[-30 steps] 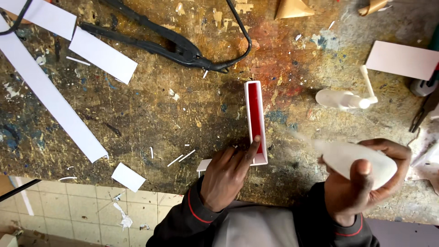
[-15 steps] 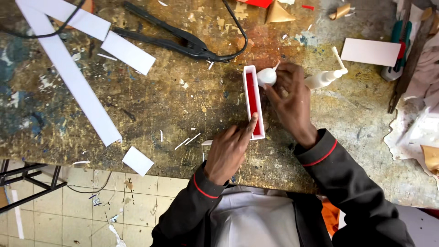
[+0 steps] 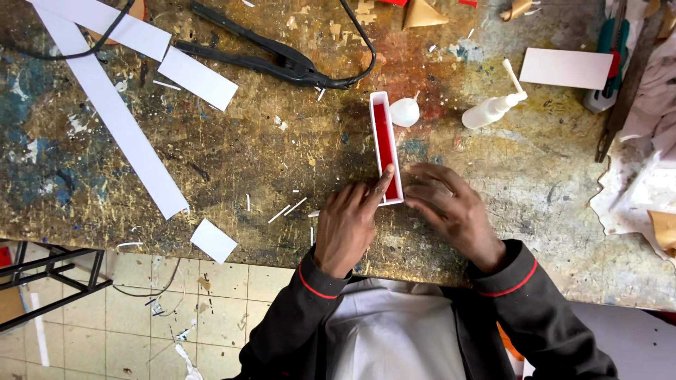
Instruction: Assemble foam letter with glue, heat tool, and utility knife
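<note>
A long narrow white box with a red inside lies lengthwise on the paint-stained workbench. My left hand holds its near end down, with the index fingertip pressed inside the box and the thumb against the left wall. Spread flat on the bench, my right hand has its fingertips against the near right wall of the box. A small white glue bottle stands just right of the box's far half.
A second white nozzle bottle lies further right. White card strips lie at the left, a black corded tool at the top and a white card at the top right. The bench edge and tiled floor lie below.
My right hand has set the glue bottle down beside the box's far half and drawn back to the box's near end. My left hand stayed on the box.
</note>
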